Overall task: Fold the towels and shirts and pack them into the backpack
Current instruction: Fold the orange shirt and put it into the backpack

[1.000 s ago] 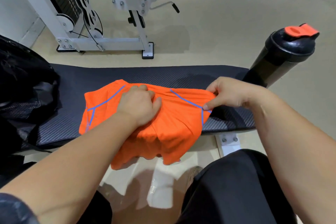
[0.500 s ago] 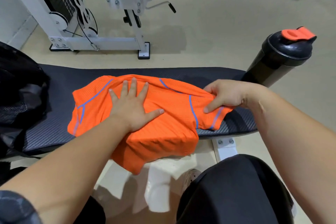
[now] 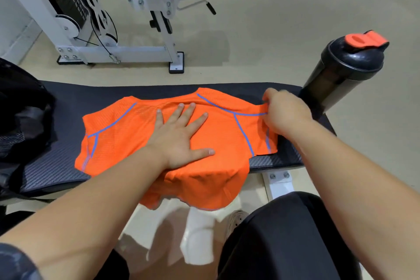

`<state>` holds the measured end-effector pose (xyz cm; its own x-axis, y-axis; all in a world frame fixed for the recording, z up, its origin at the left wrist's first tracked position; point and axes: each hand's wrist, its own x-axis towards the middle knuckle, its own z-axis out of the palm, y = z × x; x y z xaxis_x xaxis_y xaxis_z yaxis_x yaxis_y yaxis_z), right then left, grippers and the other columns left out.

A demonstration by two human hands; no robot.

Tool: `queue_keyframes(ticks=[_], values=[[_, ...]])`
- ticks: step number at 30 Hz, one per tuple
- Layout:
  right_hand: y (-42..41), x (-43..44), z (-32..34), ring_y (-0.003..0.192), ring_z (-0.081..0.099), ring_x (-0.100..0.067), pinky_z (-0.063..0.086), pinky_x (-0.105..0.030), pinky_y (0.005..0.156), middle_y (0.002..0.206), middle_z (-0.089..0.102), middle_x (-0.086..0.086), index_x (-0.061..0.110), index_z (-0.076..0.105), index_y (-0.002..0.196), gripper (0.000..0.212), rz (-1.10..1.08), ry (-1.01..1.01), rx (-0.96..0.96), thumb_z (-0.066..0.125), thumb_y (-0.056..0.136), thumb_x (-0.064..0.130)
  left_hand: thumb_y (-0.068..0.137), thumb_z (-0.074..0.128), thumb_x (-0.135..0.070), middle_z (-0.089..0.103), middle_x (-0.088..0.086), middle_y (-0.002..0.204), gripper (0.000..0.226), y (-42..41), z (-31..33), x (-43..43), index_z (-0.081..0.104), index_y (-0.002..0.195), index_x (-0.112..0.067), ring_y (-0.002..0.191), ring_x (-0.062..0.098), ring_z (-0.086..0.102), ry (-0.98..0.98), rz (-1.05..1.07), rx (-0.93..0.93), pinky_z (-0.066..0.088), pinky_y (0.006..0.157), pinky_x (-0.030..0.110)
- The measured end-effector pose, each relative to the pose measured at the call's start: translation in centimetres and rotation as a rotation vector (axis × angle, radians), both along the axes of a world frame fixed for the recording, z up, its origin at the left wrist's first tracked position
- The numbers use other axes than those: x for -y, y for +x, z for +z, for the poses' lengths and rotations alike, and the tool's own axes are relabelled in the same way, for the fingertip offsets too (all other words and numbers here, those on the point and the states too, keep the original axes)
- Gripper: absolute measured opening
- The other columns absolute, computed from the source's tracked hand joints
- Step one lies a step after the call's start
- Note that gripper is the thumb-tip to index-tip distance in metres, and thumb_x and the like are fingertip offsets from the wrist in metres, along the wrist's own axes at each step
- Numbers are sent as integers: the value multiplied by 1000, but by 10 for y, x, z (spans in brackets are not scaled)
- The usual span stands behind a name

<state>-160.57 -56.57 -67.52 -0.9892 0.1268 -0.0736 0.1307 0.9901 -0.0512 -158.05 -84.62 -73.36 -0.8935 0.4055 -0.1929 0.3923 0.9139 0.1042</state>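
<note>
Draping the gym bench (image 3: 56, 166), the shirt (image 3: 127, 134) lies under spread left fingers (image 3: 181, 114), right fingers (image 3: 271, 99) pinching it.

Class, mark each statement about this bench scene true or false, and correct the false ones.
The left hand lies flat, fingers spread, on the orange shirt. True.
The right hand rests open on the bench. False: it pinches the shirt's sleeve.
Part of the shirt hangs over the bench's near edge. True.
The shaker bottle has a blue cap. False: its cap is orange.
</note>
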Motion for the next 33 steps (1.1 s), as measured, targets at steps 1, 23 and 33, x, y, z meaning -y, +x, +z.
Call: queue_keyframes(ticks=[1, 23, 33], values=[[5, 5, -1, 104, 58, -37, 43, -40, 76, 117, 57, -11, 24, 54, 123, 37, 26, 93, -93, 59, 86, 19, 66, 19, -99, -17, -5, 168, 108, -1, 0, -3, -6, 157, -47, 155, 22, -15, -11, -9, 3, -5, 116, 70], [20, 96, -13, 154, -13, -31, -8, -64, 118, 169, -7, 2, 48, 16, 155, 79, 435, -134, 109, 51, 88, 71, 93, 51, -43, 64, 15, 106, 34, 30, 59, 157, 60, 111, -16, 99, 39, 62, -29, 517, -142, 52, 81, 46], [26, 204, -53, 153, -16, -36, -11, -69, 115, 169, -12, 1, 49, 0, 156, 73, 514, -131, 93, 24, 93, 76, 92, 55, -29, 57, 4, 94, 14, 27, 26, 155, 62, 86, -19, 87, 30, 59, 196, 619, -173, 49, 75, 41]])
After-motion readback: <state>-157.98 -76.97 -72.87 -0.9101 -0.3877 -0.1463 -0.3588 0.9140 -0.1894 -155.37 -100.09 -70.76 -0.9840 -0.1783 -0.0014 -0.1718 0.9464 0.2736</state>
